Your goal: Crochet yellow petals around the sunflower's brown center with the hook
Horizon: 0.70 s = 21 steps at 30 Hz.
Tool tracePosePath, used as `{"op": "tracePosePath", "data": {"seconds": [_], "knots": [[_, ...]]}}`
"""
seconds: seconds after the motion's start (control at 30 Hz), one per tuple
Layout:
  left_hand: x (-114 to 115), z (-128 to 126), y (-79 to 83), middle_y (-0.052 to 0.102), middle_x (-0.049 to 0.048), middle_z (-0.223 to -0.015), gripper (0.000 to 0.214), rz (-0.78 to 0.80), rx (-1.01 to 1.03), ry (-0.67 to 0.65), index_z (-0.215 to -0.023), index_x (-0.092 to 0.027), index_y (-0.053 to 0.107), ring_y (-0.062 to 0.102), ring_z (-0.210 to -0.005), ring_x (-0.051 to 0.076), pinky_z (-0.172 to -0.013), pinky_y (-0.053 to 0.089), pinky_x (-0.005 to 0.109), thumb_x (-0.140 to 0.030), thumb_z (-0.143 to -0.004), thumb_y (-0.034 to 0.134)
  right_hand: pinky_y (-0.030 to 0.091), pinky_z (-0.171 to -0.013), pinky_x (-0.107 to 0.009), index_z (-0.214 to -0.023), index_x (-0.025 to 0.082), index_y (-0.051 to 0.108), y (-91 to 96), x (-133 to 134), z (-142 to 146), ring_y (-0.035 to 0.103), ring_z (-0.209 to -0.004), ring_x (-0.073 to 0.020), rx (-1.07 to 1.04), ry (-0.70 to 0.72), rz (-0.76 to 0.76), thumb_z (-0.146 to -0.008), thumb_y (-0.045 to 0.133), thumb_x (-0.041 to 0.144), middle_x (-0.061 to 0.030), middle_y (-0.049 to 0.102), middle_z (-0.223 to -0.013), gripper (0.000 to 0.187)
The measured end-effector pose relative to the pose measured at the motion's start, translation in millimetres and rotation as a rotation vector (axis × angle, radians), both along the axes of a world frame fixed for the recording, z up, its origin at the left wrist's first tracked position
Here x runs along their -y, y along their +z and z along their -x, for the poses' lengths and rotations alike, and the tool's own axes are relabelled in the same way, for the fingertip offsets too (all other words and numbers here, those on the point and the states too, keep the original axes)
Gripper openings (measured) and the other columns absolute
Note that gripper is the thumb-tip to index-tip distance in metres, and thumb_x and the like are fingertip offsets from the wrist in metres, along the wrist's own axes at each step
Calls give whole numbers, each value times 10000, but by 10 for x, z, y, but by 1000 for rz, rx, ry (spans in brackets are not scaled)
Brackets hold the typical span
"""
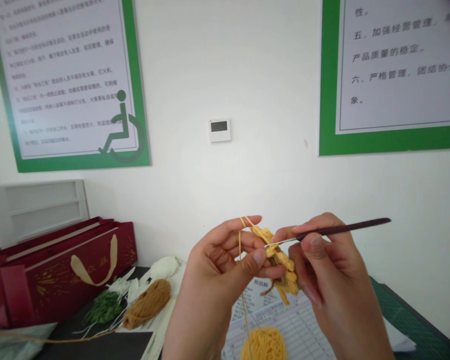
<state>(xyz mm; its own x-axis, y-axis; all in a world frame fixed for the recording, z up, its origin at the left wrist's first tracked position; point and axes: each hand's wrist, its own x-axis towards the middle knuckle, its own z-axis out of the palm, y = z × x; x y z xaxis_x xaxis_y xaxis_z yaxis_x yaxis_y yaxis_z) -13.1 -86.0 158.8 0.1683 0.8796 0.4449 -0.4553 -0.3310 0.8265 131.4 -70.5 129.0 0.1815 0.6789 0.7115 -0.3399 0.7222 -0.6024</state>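
Note:
My left hand [234, 255] pinches a small yellow crochet piece [283, 262] between thumb and fingers. A strand of yellow yarn loops over its raised index finger and runs down toward a yellow yarn ball [264, 344] below. In my right hand [322, 255] is a crochet hook [345, 227] with a dark handle, held like a pen. Its thin metal tip meets the top edge of the crochet piece, near my left thumb. A short brown strand hangs under the piece. Part of the piece is hidden behind my fingers.
Printed sheets [277, 320] lie under my hands, and a green cutting mat [416, 315] is at the right. Brown yarn [148, 302], green yarn [103, 307] and white yarn [165, 267] lie left, before a red gift bag [71, 275]. A wall rises behind.

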Motion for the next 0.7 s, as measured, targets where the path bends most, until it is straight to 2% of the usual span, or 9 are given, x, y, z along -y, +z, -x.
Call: {"op": "tracePosePath", "data": {"seconds": [0.17,0.5,0.7], "knots": [[9,19,4,743,14,-800,282,-1,-8,-19,-1070,-150,749,781,-668,179,-668,629,215,-80,-802,801,300,-322,-141,-951,244,565,-18,-2,-20,394,-325,16,8,15,-17,-999,589,374,-17,765,-985,141],[54,-7,11,731,7,-769,293,26,4,78,-1046,-132,751,768,-624,183,-644,631,250,-109,-765,829,305,-345,-142,-992,265,556,-30,-19,-71,426,-344,10,68,70,-89,-1039,506,345,-3,733,-972,105],[61,-31,0,719,-11,-739,281,18,25,101,-1028,-136,741,751,-586,156,-634,616,239,-113,-762,828,392,-361,-176,-1033,272,564,-56,-21,-138,501,-387,-21,194,-47,-208,-1046,476,266,-11,722,-998,89]]}}
